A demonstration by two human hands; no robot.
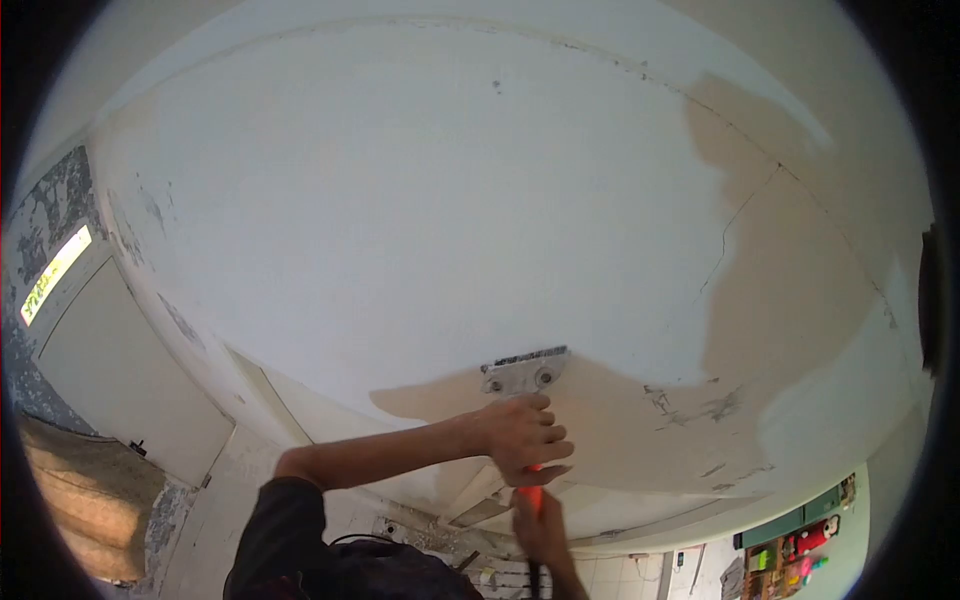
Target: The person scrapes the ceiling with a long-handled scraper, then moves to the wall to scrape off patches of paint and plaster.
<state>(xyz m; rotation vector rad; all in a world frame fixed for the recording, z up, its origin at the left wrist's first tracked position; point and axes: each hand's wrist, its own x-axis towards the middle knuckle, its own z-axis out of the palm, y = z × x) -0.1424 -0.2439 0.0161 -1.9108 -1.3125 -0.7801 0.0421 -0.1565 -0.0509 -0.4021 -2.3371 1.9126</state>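
A wide metal scraper (523, 375) with a dark-edged blade and two round bolts lies against the white wall surface, low in the centre of the head view. My left hand (520, 435) is wrapped round its handle just below the metal head, with the forearm reaching in from the left. Lower down, my right hand (540, 525) grips the orange part of the handle (533, 495). The blade edge appears to touch the surface.
Cracks (725, 235) and rough grey patches (700, 403) mark the wall on the right. At the left are a pale door (130, 360), a bright narrow window (55, 277) and a brown curtain (85, 500). Shelves with colourful items (800, 550) stand at the lower right.
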